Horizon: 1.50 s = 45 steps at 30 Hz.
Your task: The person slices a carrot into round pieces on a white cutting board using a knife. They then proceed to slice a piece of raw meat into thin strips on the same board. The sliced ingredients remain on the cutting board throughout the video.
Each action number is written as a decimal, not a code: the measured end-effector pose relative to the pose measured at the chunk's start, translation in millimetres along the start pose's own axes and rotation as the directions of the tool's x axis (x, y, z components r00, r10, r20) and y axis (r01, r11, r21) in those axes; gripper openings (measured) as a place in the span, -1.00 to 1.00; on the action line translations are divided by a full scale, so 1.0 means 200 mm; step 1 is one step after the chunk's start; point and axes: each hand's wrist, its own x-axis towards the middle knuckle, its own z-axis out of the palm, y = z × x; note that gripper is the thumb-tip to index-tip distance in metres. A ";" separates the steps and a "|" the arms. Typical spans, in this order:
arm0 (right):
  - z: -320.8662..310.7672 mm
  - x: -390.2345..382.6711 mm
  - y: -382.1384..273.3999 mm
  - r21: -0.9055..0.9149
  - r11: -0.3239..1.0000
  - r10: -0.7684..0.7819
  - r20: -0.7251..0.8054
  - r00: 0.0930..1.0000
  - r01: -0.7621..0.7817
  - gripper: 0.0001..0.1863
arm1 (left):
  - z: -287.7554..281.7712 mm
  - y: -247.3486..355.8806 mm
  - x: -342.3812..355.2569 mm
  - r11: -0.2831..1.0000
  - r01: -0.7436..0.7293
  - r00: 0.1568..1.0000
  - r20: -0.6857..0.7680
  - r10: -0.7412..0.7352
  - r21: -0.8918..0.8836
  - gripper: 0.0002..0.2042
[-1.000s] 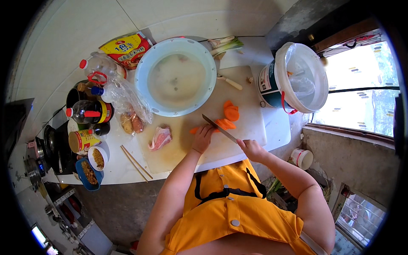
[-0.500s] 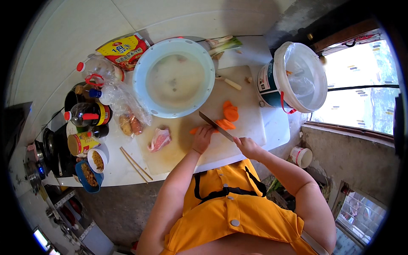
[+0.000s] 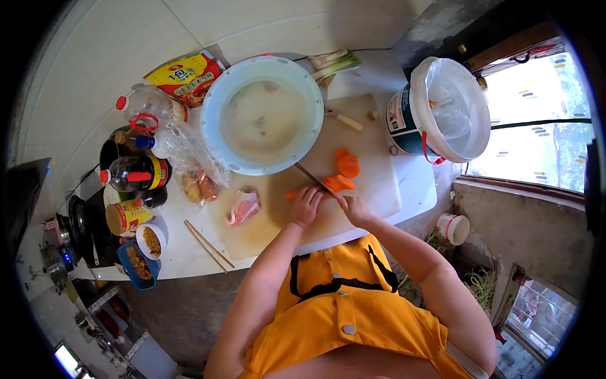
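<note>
My right hand (image 3: 355,210) grips a knife (image 3: 308,174) by its handle, which is hidden in the fingers. The blade points away to the left, its tip close to the near rim of the basin. Against the blade's left side, my left hand (image 3: 307,205) presses a carrot (image 3: 293,194) on the white cutting board (image 3: 379,189); the fingers cover most of it. Right of the blade lie carrot slices (image 3: 339,183), with more carrot slices (image 3: 346,164) just beyond. A piece of raw meat (image 3: 243,208) rests on the board to the left.
A light-blue basin of cloudy water (image 3: 262,165) stands behind my hands. Beside it lies a pale-handled tool (image 3: 349,122). A lined bucket (image 3: 404,120) is at the right. Chopsticks (image 3: 208,245), bagged potatoes (image 3: 199,187), bottles (image 3: 129,174) and two food bowls (image 3: 140,284) crowd the left.
My right hand has slid forward and to the left, closer to my left hand, carrying the knife with it. The left hand stays on the carrot. The whole view has shifted slightly.
</note>
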 end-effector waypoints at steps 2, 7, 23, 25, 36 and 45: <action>0.00 -0.01 0.01 0.024 0.999 0.022 -0.002 1.000 -0.022 -0.37 | -0.01 0.00 0.00 0.999 0.015 1.000 0.018 -0.014 -0.043 -0.82; -0.03 -0.06 -0.02 -0.002 0.999 0.048 -0.038 0.998 -0.048 -0.42 | -0.04 -0.02 0.00 0.995 0.047 0.998 -0.036 -0.050 -0.085 -0.74; -0.23 -0.06 0.09 -0.190 0.982 -0.051 -0.218 0.975 0.009 -0.59 | 0.04 0.07 0.07 0.993 0.090 0.994 -0.055 -0.095 -0.077 -0.65; -0.30 -0.05 0.11 -0.194 0.980 -0.075 -0.217 0.973 0.032 -0.59 | 0.05 0.11 0.11 0.991 0.105 0.993 -0.046 -0.109 -0.083 -0.65; -0.44 0.03 0.21 -0.053 0.974 -0.219 0.048 0.975 0.221 -0.58 | 0.13 0.24 0.18 0.981 0.190 0.971 -0.152 -0.184 0.026 -0.74; -0.44 0.01 0.10 -0.111 0.989 -0.106 -0.029 0.994 0.102 -0.50 | 0.16 0.26 0.17 0.981 0.187 0.969 -0.172 -0.175 0.055 -0.77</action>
